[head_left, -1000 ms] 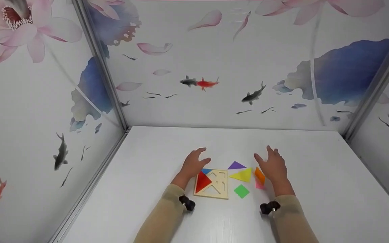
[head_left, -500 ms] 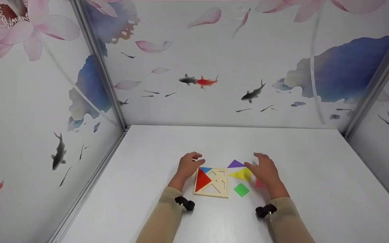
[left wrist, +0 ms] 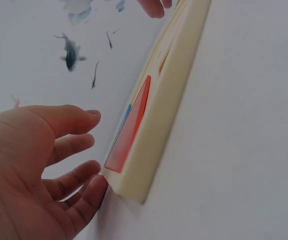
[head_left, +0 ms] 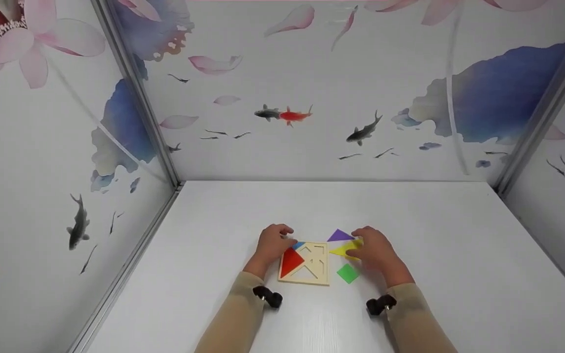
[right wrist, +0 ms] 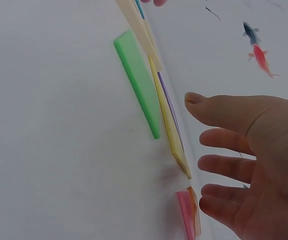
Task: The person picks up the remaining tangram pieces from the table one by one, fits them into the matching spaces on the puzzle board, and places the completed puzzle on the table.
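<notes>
My left hand (head_left: 270, 247) is at the left edge of a wooden tangram board (head_left: 319, 272), fingers loosely bent and holding nothing. Its fingertips are right by the board's corner in the left wrist view. A red triangle (head_left: 291, 263) and a blue piece (head_left: 299, 244) sit in the board. To the right, my right hand (head_left: 378, 252) hovers over a yellow triangle (head_left: 340, 249) and partly covers it. In the right wrist view the thumb and fingers are apart with nothing between them. A purple triangle (head_left: 339, 236) lies just beyond the yellow one.
A green square (head_left: 347, 273) lies nearer me, right of the board. The right wrist view shows a pink piece (right wrist: 185, 212) and an orange piece (right wrist: 196, 212), both hidden under the hand from above. Printed panels (head_left: 302, 157) wall in the white table (head_left: 223, 211).
My right hand has moved left and lower, from above the orange and pink pieces to over the yellow triangle. My left hand has come down beside the board, its fingers more bent.
</notes>
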The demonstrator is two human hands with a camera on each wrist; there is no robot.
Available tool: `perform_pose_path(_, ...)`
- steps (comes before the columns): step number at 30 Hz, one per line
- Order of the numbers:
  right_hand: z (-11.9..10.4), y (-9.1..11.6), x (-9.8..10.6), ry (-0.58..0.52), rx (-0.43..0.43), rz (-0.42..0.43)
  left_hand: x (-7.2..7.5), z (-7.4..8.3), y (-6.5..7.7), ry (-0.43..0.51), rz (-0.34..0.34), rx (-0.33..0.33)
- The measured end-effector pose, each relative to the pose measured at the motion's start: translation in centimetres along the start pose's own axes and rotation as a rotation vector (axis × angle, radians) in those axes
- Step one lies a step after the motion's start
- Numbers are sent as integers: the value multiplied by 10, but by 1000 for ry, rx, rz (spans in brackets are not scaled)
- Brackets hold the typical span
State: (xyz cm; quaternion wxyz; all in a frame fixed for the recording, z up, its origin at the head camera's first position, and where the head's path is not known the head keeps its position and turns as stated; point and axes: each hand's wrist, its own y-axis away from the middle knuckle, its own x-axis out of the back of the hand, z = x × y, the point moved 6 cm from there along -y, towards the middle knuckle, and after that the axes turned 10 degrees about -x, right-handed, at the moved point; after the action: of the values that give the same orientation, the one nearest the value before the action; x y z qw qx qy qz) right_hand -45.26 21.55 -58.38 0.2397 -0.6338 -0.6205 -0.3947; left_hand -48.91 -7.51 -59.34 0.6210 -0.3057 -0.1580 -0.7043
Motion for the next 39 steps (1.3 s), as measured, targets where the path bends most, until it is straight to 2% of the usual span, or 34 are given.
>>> perform_pose_path(9, 1, 1, 2, 14, -2, -9, -3, -1, -1, -35, 5, 1)
perform_pose_path(18, -2, 2, 5, 24, 18, -30, 3, 0, -5, -36, -4, -30)
perform_pose_path(24, -6, 5, 1, 46, -3, -31, 4, -4, 0, -43, 2, -34)
perform_pose_path(27, -10, 9, -3, 126, -15, -36, 2, -6, 3, -35, -14, -16)
perform_pose_path(33, -30, 15, -7, 399, 25, -46, 3, -4, 2, -33, -9, -18)
perform_pose_path(39, -37, 19, -9, 482, -11, -66, -2, -5, -2, -27, -18, -4)
